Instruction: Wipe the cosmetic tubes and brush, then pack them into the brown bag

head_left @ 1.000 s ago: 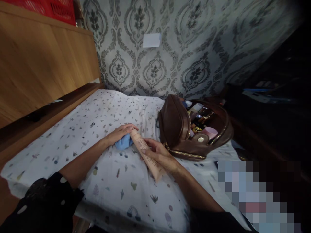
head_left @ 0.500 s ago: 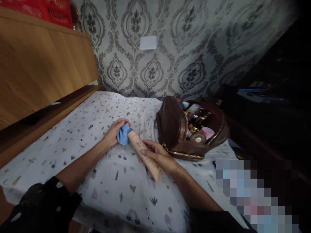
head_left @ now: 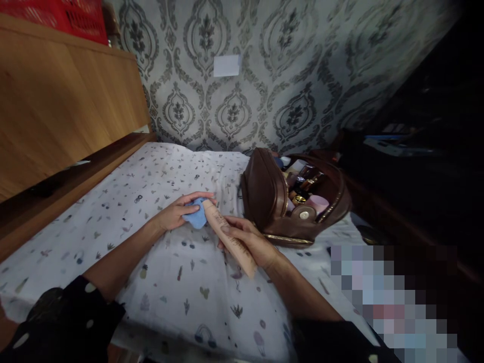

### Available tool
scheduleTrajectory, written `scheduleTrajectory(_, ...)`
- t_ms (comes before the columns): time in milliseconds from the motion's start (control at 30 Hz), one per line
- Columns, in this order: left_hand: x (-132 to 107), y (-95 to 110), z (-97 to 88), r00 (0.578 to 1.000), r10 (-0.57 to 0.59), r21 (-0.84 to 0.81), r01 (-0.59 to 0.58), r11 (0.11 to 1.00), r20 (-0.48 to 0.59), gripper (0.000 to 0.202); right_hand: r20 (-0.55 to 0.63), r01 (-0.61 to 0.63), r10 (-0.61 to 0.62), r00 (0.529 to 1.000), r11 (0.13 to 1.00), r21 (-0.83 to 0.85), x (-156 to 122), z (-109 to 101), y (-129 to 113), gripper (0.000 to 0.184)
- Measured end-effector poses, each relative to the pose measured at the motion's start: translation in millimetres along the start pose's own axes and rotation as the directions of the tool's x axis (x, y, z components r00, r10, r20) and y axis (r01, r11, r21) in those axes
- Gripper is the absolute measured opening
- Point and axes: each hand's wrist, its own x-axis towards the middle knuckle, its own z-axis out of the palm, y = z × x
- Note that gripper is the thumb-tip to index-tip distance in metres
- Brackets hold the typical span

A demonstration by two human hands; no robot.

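My right hand [head_left: 249, 239] is closed around a peach-coloured squeeze tube [head_left: 232, 242] with printed lettering, tilted with its capped end toward my left hand. My left hand [head_left: 185, 209] grips a small blue cloth [head_left: 196, 217] between thumb and fingers. The cloth meets the tube's upper end. Just beyond my right hand, a brown leather bag [head_left: 264, 196] stands unzipped. Inside it are several cosmetics, among them a pink round container [head_left: 318, 204] and a gold-capped item [head_left: 299, 200].
A white patterned sheet [head_left: 170, 292] covers the surface under my hands. To the left rises a wooden cabinet [head_left: 68, 91] with a red plastic basket [head_left: 83, 22] on top. A patterned wall with a white plate [head_left: 227, 65] stands behind. A blurred-out patch [head_left: 393, 302] lies at the lower right.
My left fingers have shifted on the blue cloth, with the thumb now pressing over it near the tube's end. The tube has moved slightly right. The view has shifted a little.
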Motion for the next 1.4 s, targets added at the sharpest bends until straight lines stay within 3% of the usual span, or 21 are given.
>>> scheduleTrajectory(200,0.1,-1.8,0.9,0.992,-0.027,0.064,0.035,0.997,-0.123,0.039,-0.011,-0.018,0.017,1.000,0.997,-0.076,0.0,1.5,2.0,0.061)
scheduleTrajectory(300,0.3,-1.7,2.2,0.994,-0.012,0.040,0.016,0.999,-0.108,0.038,-0.042,0.024,-0.028,0.999,0.994,-0.107,0.1,2.9,3.0,0.063)
scheduleTrajectory(433,-1.4,1.3,3.3,1.000,-0.009,-0.026,0.009,1.000,-0.004,0.042,-0.042,0.030,-0.029,0.999,0.999,0.015,1.4,2.0,4.3,0.082)
scheduleTrajectory(567,-2.2,2.5,2.5,1.000,0.012,-0.059,-0.014,0.998,-0.026,0.043,0.025,-0.017,0.013,1.000,0.985,0.169,2.8,0.1,3.3,0.097)
scheduleTrajectory(733,-1.1,0.3,2.6,0.995,0.001,-0.031,-0.004,1.000,-0.095,0.043,0.073,-0.008,-0.004,0.997,0.986,0.164,0.0,2.2,0.6,0.077)
scheduleTrajectory(833,-0.8,0.7,4.8,0.993,0.008,-0.034,-0.012,0.999,-0.119,0.042,0.036,0.031,-0.035,0.999,0.994,0.106,-0.8,3.3,2.1,0.065)
scheduleTrajectory(933,-1.0,3.8,7.0,0.992,0.009,-0.019,-0.011,1.000,-0.123,0.043,0.004,0.011,-0.012,1.000,0.992,0.123,1.6,2.3,5.6,0.066)
scheduleTrajectory(1200,-4.2,10.7,7.3,0.995,0.027,0.045,-0.023,0.999,-0.092,0.043,0.122,-0.019,-0.013,0.992,0.966,0.259,2.3,4.2,8.3,0.062)
scheduleTrajectory(1400,-4.5,12.3,10.3,0.989,0.051,0.018,-0.049,0.999,-0.139,0.043,0.149,-0.037,-0.006,0.989,0.958,0.286,-0.2,8.8,5.1,0.058)
